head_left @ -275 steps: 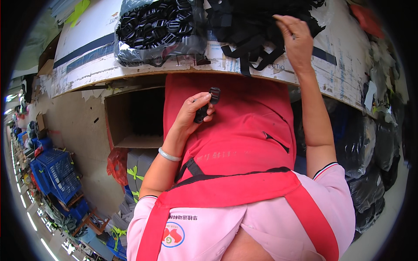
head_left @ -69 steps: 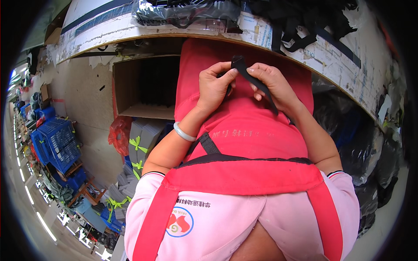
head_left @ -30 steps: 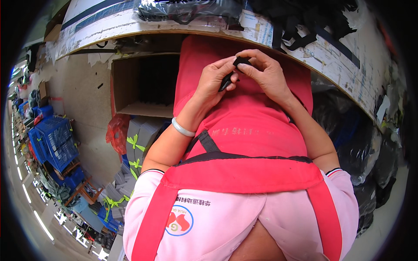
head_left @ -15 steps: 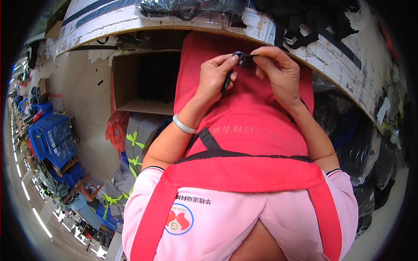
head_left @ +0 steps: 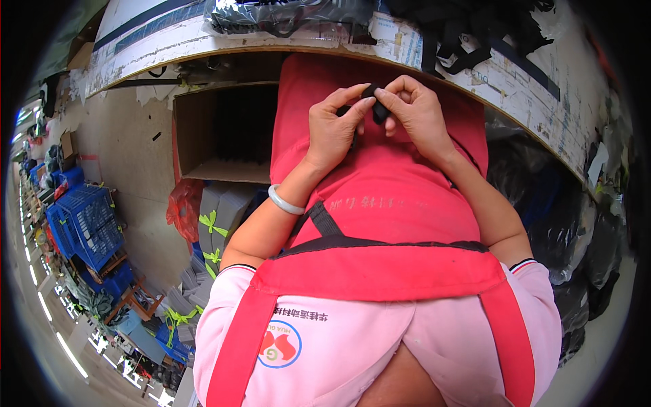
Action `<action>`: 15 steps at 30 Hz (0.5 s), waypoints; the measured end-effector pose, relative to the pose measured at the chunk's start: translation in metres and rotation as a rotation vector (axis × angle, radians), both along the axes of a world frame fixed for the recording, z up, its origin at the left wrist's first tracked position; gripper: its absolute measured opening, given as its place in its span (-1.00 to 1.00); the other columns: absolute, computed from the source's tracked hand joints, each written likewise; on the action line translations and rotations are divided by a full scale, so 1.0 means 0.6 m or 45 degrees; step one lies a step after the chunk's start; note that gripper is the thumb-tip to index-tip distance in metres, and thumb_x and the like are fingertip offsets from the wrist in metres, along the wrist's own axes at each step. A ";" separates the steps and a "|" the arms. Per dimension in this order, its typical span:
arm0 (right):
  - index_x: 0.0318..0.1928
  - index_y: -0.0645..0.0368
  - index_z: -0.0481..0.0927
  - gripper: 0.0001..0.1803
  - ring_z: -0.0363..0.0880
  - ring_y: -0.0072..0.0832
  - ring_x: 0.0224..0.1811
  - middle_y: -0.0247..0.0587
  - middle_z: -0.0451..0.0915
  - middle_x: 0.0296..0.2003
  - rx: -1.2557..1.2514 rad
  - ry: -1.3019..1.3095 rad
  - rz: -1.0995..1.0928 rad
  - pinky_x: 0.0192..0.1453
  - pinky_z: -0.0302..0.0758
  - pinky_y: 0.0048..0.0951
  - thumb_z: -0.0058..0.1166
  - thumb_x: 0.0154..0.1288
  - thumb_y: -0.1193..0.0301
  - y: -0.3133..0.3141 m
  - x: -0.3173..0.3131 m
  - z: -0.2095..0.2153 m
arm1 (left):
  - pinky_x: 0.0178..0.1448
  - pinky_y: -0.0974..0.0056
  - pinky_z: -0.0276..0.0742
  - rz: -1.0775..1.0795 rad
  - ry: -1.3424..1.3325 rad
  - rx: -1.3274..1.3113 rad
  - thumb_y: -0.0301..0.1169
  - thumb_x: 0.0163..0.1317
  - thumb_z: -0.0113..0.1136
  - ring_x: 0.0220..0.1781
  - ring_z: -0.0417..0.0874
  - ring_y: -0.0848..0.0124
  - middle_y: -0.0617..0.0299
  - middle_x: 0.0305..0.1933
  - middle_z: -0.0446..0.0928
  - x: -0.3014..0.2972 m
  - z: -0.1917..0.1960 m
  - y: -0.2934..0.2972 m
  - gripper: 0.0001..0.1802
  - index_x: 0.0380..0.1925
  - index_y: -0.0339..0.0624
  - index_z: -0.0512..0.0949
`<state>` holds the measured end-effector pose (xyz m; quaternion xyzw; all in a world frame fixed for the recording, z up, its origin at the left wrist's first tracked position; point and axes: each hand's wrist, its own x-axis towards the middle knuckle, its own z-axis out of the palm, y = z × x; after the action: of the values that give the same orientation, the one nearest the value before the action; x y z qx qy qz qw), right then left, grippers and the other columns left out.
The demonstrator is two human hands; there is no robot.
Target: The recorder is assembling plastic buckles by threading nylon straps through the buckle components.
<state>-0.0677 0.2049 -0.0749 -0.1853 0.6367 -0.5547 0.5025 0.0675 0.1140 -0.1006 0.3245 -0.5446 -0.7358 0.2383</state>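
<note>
- Small black plastic part (head_left: 375,108): pinched between both hands above the lap, just near of the table edge, centre of view, slightly right.
- Left hand (head_left: 336,129): thumb and forefinger closed on the left side of the part; remaining fingers curled loosely under. Pale bangle (head_left: 285,201) on the left wrist.
- Right hand (head_left: 417,115): fingertips clenched on the right side of the part, thumb pressed against it; knuckles touching or nearly touching the left hand's fingertips.
- Exact shape of the part not discernible; mostly hidden by fingers.
- Red apron (head_left: 380,203) spread over the lap directly beneath the hands; black strap crossing at the waist.
- White worktable (head_left: 515,81) curving across the far side, edge worn; heap of black straps (head_left: 475,34) on it, far right; clear bag of black items (head_left: 291,13) far centre.
- Open cardboard box (head_left: 217,132) under the table, left of the hands.
- Blue plastic crate (head_left: 85,224) on the floor, well apart, far left.
</note>
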 end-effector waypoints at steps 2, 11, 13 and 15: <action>-0.12 0.25 0.47 -0.84 0.54 -0.68 -0.47 -0.34 0.54 -0.39 -0.092 -0.053 -0.017 -0.42 0.56 -0.65 0.07 0.39 0.43 0.002 0.005 -0.006 | -0.54 0.55 0.31 0.004 0.050 -0.062 -0.55 0.22 0.26 -0.57 0.47 0.65 0.33 -0.34 0.54 0.002 -0.006 -0.003 -0.80 -0.14 -0.27 0.65; -0.17 0.23 0.59 -0.80 0.53 -0.69 -0.43 -0.36 0.56 -0.39 -0.009 -0.178 0.275 -0.37 0.57 -0.65 0.08 0.39 0.33 0.005 -0.030 -0.002 | -0.47 0.54 0.39 -0.164 0.150 -0.254 -0.63 0.16 0.26 -0.51 0.47 0.63 0.28 -0.24 0.49 0.023 0.004 -0.005 -0.85 -0.26 -0.24 0.69; -0.19 0.23 0.60 -0.82 0.51 -0.71 -0.40 -0.37 0.56 -0.38 -0.004 -0.172 0.364 -0.30 0.53 -0.65 0.09 0.38 0.36 0.006 -0.034 -0.007 | -0.47 0.54 0.39 -0.186 0.152 -0.260 -0.62 0.16 0.27 -0.51 0.46 0.63 0.29 -0.24 0.47 0.027 0.004 -0.005 -0.85 -0.27 -0.22 0.69; -0.20 0.23 0.60 -0.83 0.49 -0.71 -0.37 -0.39 0.56 -0.37 -0.105 0.048 0.295 -0.25 0.51 -0.64 0.10 0.38 0.37 0.007 -0.027 -0.024 | -0.48 0.54 0.39 -0.181 0.138 -0.251 -0.61 0.16 0.28 -0.51 0.45 0.64 0.31 -0.24 0.45 0.027 0.003 -0.004 -0.86 -0.28 -0.22 0.69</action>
<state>-0.0838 0.2094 -0.0892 -0.2888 0.5969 -0.5151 0.5431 0.0839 0.1113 -0.0987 0.2199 -0.6222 -0.7102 0.2453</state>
